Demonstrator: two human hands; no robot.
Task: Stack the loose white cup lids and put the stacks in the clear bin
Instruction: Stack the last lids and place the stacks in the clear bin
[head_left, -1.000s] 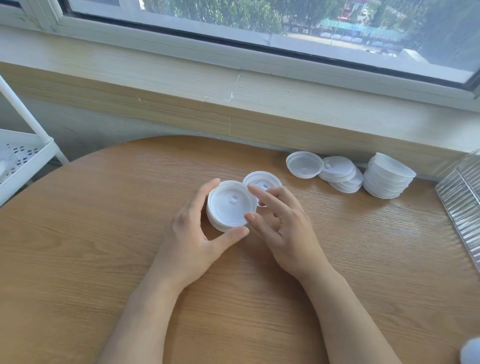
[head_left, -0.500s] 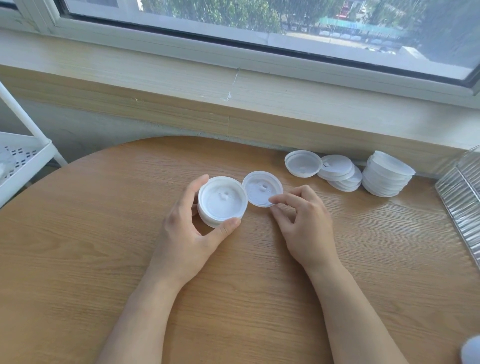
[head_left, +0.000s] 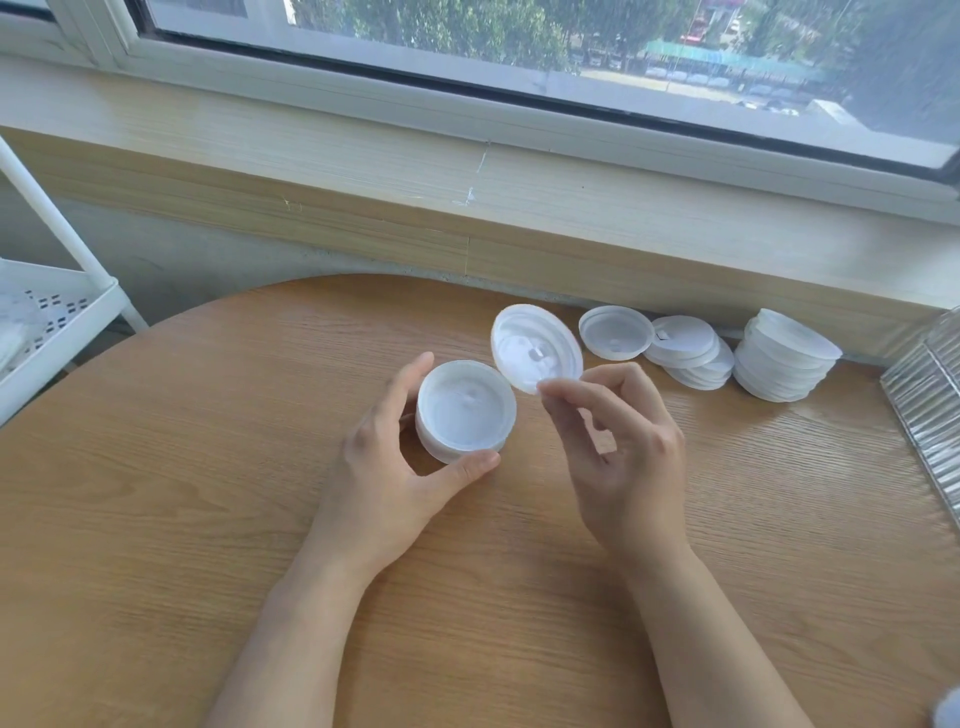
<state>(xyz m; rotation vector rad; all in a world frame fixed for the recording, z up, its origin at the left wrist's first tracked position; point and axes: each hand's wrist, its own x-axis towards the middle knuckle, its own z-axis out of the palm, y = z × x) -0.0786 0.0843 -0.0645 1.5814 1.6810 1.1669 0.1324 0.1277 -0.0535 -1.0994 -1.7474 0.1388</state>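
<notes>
Presently, items as seen from the head view:

Short stack: a short stack of lids (head_left: 464, 410), white translucent plastic, round, raised rim, hollow side up with a small bump at centre; on the table in front of the person.
Left hand: the left hand (head_left: 395, 467) grips the short stack, thumb on its near edge, fingers curved round its left side.
Single lid: one single lid (head_left: 535, 347), same white plastic, tilted steeply, ringed underside facing the camera, small plug at its middle; held above the table, just right of the short stack.
Right hand: the right hand (head_left: 618, 452) pinches the single lid by its lower edge between thumb and fingertips; remaining fingers loosely curled.
Flat lid: a flat lid (head_left: 615, 332), hollow side up, lying alone near the windowsill.
Slumped pile: a slumped pile of lids (head_left: 688, 353), overlapping, leaning sideways, touching the flat lid.
Tall stack: a tall stack of lids (head_left: 784, 364), leaning slightly, just right of the slumped pile.
Clear bin: ribbed clear bin (head_left: 930, 410), only its corner in view at far right; contents not discernible.
Table: round wooden table (head_left: 208, 519).
Rack: white perforated rack (head_left: 47, 322), far left.
</notes>
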